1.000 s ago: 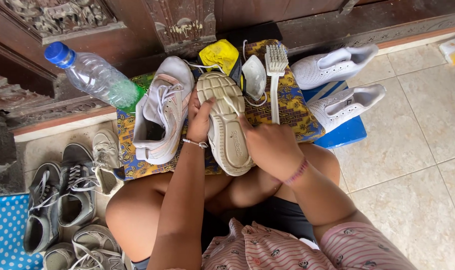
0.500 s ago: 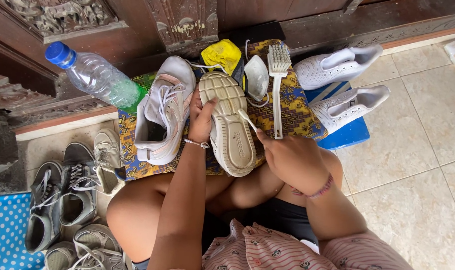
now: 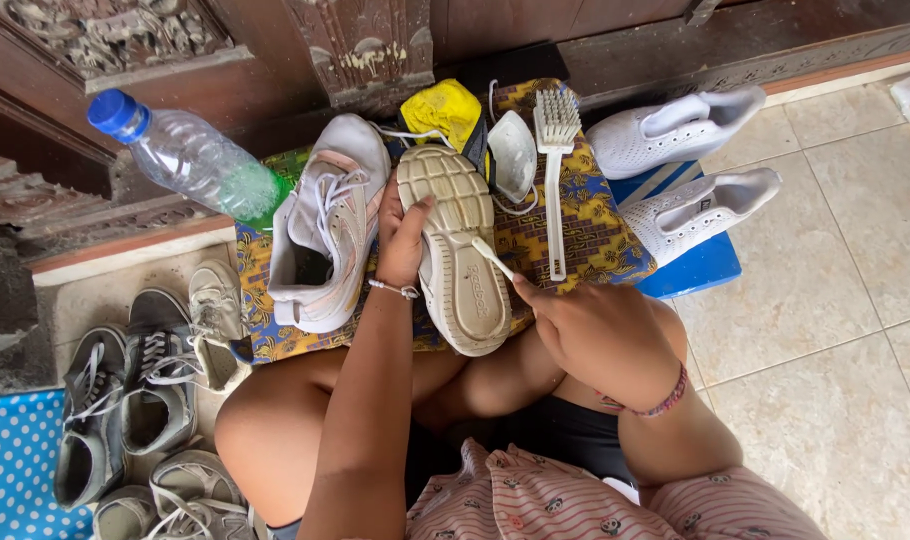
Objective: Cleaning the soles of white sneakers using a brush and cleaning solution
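Head view: left hand (image 3: pixel 403 240) fingers grip upturned shoe (image 3: pixel 453 250); right hand (image 3: pixel 600 335) fingers pinch small brush (image 3: pixel 492 258); scrub brush (image 3: pixel 555 170) beside

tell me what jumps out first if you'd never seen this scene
At the centre, a beige shoe sole is turned up, steadied by the left hand while the right hand sets a small white brush against it. Its pale pink mate lies just left on a yellow and blue patterned cloth, beside a blue-capped water bottle. A white scrubbing brush and two white sneakers lie to the right.
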